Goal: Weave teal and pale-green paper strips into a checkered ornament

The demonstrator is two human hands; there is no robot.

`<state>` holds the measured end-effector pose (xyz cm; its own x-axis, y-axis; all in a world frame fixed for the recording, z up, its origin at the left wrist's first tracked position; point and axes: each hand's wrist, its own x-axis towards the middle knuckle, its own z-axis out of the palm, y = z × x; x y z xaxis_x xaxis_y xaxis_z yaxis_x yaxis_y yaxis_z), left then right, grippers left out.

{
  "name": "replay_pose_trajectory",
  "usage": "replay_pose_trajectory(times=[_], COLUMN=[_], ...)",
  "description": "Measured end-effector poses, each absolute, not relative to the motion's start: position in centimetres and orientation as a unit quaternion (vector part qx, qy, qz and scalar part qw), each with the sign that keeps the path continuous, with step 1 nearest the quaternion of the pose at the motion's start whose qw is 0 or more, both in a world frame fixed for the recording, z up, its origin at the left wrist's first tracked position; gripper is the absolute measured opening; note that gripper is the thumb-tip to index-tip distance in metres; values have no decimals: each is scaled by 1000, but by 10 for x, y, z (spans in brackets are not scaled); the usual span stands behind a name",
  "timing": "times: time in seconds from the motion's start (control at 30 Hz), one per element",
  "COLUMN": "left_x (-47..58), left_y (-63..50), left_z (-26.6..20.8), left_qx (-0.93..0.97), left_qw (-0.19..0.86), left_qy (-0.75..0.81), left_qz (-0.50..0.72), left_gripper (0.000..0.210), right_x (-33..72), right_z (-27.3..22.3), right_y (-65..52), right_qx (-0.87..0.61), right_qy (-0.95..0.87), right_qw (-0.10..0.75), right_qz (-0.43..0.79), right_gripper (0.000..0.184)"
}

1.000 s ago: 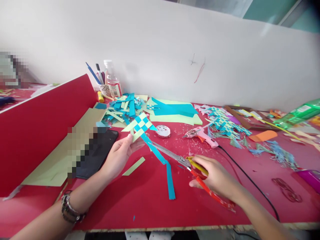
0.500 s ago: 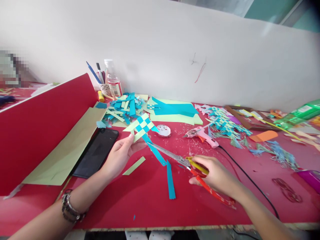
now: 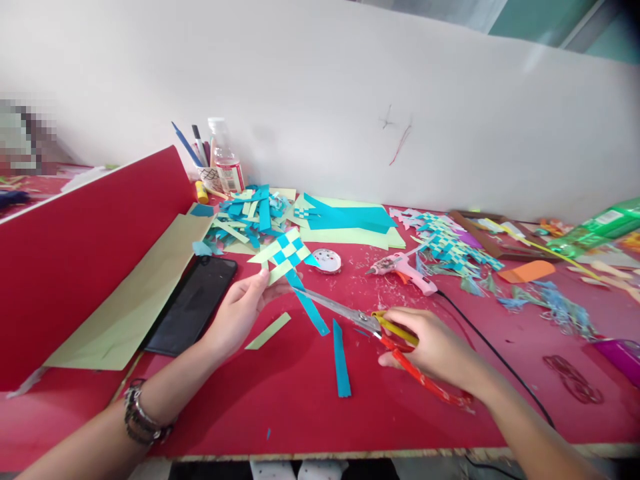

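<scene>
Between the thumb and fingers of my left hand is a small woven paper piece, a blue and pale green check with loose strip ends. One blue strip hangs down from it toward the lower right. My right hand grips scissors with one yellow and one red handle. Their blades lie across the blue strip just below the weave; whether they have cut into it I cannot tell. On the red table below lie a cut blue strip and a pale green strip.
A black phone lies left of my left hand. Behind are a heap of paper strips, a round lid and a pink glue gun, its cord running past my right arm. Several woven pieces lie farther right.
The scissor blades have drawn nearer together across the blue strip, whose lower end has swung slightly left. My left hand and the woven piece have barely moved.
</scene>
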<state>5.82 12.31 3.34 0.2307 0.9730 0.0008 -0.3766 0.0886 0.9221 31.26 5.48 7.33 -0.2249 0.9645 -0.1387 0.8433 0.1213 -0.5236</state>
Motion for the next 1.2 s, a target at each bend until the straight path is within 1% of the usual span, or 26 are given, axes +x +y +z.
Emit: replay_pose_trajectory(times=[0.17, 0.27, 0.53, 0.67, 0.8, 0.9, 1.07, 1.2], left_x=[59, 59, 58, 59, 58, 55, 52, 52], left_y=[123, 123, 123, 123, 127, 132, 137, 136], left_z=[35, 36, 30, 32, 32, 28, 27, 35], left_qx=[452, 459, 435, 429, 435, 412, 367, 362], left_qw=[644, 639, 640, 648, 622, 604, 624, 628], left_qy=[346, 353, 368, 373, 391, 402, 389, 382], left_qz=[511, 506, 515, 506, 520, 551, 570, 574], left_gripper=[27, 28, 23, 24, 27, 27, 24, 22], right_x=[320, 322, 324, 326, 329, 331, 331, 333], right_z=[66, 65, 67, 66, 63, 62, 60, 50], right_y=[57, 58, 59, 59, 60, 58, 53, 50], right_qx=[-608, -601, -594, -593, -593, -600, -630, -674], right_qy=[-756, -761, -769, -775, -774, -772, -753, -726], right_qw=[103, 102, 95, 88, 88, 78, 75, 69], right_qz=[221, 220, 216, 199, 205, 193, 177, 115], right_gripper=[30, 29, 29, 32, 32, 31, 30, 32])
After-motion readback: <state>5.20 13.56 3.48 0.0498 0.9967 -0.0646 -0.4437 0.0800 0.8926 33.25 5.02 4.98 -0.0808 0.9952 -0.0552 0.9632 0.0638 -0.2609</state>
